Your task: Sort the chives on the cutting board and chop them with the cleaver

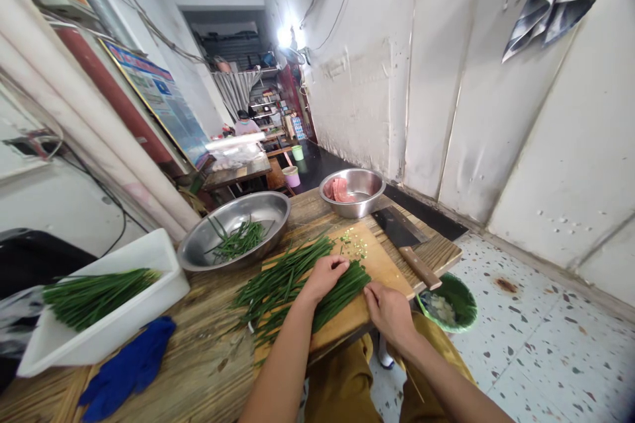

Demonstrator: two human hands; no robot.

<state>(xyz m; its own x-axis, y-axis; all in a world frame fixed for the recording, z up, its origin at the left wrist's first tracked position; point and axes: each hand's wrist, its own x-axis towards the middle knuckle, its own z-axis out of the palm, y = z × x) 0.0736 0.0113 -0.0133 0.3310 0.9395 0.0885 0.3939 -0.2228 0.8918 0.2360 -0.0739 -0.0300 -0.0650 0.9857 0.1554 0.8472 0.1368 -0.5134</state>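
Observation:
A pile of long green garlic chives [302, 261] lies across a wooden cutting board [389, 264]. My left hand [325, 277] rests on the chives, its fingers curled and closed on some of the stalks. At the trimmed ends of the bunch, close to the board's near edge, is my right hand [389, 310]. Its fingers are folded with the thumb against them, and whatever they pinch is hidden. Small pale cut bits [354, 243] are scattered on the board beyond my hands. To the right, a cleaver [397, 226] with a wooden handle lies flat on the table.
Left of the board stands a steel basin [278, 218] with chives; a smaller steel bowl [364, 205] holds something pink. A white bin [171, 271] of chives and a blue glove [131, 367] lie left. A green lined basket [464, 304] is below the table's right edge. A person [245, 124] sits farther back.

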